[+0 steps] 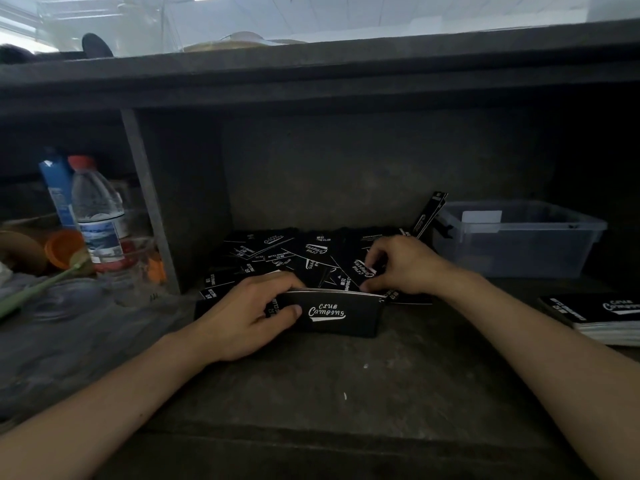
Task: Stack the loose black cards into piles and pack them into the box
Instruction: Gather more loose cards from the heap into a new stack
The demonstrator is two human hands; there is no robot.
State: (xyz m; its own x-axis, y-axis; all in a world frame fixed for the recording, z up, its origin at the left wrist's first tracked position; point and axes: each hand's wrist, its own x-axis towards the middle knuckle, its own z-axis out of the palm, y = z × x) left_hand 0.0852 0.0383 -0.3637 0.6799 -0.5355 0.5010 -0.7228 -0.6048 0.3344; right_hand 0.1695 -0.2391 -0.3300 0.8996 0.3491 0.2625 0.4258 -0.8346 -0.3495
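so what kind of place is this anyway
Likely a packing station in a workshop or stockroom: a worn dark workbench under a shelf, a heap of loose black cards, and a clear plastic box beside it.

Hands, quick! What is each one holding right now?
Left hand grips the stack of black cards.
Right hand pinches one loose black card.

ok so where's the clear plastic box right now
In the head view the clear plastic box sits on the right at the back of the dark bench, just right of the heap of loose black cards and behind the stacked card pile.
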